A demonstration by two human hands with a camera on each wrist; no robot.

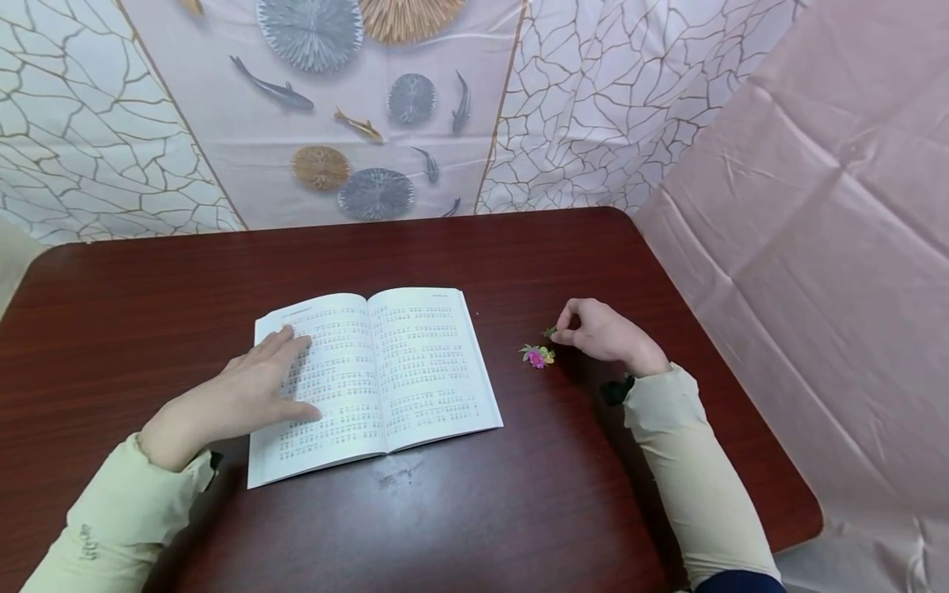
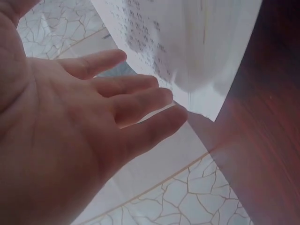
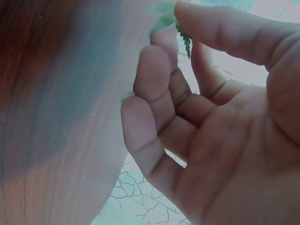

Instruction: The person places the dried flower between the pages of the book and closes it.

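An open book [image 1: 430, 362] with printed pages lies on the dark wooden table [image 1: 474, 519]. Over its left page my left hand [image 1: 237, 395] is spread, fingers straight; the left wrist view shows the palm beside the page, with nothing in it. To the right of the book, my right hand [image 1: 604, 333] pinches a small green leaf [image 3: 164, 21] with toothed edges between thumb and fingertip. Just left of that hand lie a pink flower [image 1: 536, 360] and a small yellow flower [image 1: 549, 355] with green leaves. The rest of the leaf is hidden behind the thumb.
A patterned cloth [image 1: 371, 123] with fish and round motifs hangs behind the far table edge. Pink cloth [image 1: 830, 247] runs along the right side of the table.
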